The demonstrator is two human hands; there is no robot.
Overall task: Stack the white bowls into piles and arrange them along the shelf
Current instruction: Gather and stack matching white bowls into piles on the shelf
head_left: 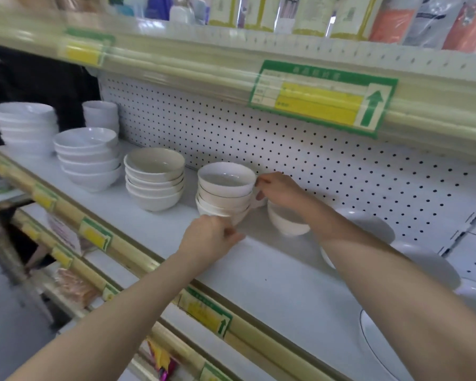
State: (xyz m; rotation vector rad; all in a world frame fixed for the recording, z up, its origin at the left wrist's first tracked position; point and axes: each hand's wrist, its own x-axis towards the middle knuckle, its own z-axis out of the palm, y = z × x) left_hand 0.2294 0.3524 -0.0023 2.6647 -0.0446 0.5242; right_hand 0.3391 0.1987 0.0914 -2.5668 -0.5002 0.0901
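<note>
A pile of several white bowls (pixel 226 192) stands mid-shelf on the white shelf (pixel 259 273). My left hand (pixel 210 237) grips the pile's lowest bowl at its near side. My right hand (pixel 278 188) holds the pile's far right side, fingers curled at the top bowl's rim. Left of it stand another cream pile (pixel 154 178), a wider white pile (pixel 87 158) and a tall pile (pixel 25 127) at the far left. A single small bowl (pixel 287 221) sits right of the held pile, partly behind my right forearm.
A stack of small cups or bowls (pixel 101 114) stands at the back left against the pegboard (pixel 286 149). Larger white bowls and plates (pixel 429 265) lie to the right, partly hidden by my arm. An upper shelf with a green price label (pixel 322 97) overhangs.
</note>
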